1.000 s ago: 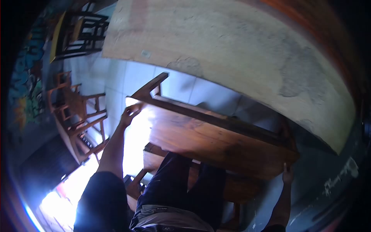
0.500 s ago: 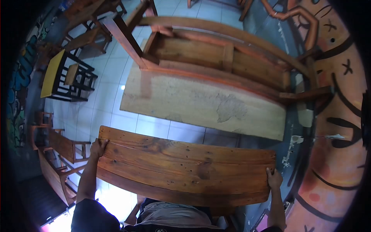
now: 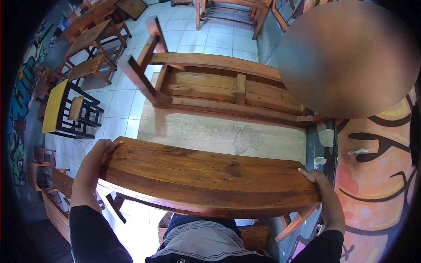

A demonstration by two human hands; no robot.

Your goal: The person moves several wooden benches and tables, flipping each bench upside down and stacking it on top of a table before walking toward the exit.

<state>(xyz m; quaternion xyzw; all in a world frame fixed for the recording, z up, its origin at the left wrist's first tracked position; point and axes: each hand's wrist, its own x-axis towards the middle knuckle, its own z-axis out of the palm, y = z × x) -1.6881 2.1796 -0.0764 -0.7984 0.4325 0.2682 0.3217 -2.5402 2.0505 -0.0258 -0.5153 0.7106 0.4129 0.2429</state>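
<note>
A brown wooden bench [image 3: 210,175] spans the space in front of my body, its smooth plank seat facing up. My left hand [image 3: 108,147] grips the seat's left end, thumb on top and fingers hidden beneath. At the right end, my right hand [image 3: 312,175] holds the edge the same way. Below the seat, part of a slanted leg [image 3: 294,225] shows on the right. Beyond it, a second wooden bench [image 3: 199,105] lies upside down, legs raised, on a pale worn tabletop [image 3: 188,131]. The held bench's far edge overlaps the tabletop's near side in view.
On the left stand a yellow-topped table [image 3: 57,105] with black legs and a small stool [image 3: 76,108]. Wooden tables and benches [image 3: 90,39] fill the back left. A painted wall [image 3: 372,175] runs close along the right; a blurred patch hides its upper part.
My view has tilted upward. The held bench now reaches over the tabletop's near edge in view, covering the strip of floor between them, and its legs have come into sight. Both hands keep their hold.
</note>
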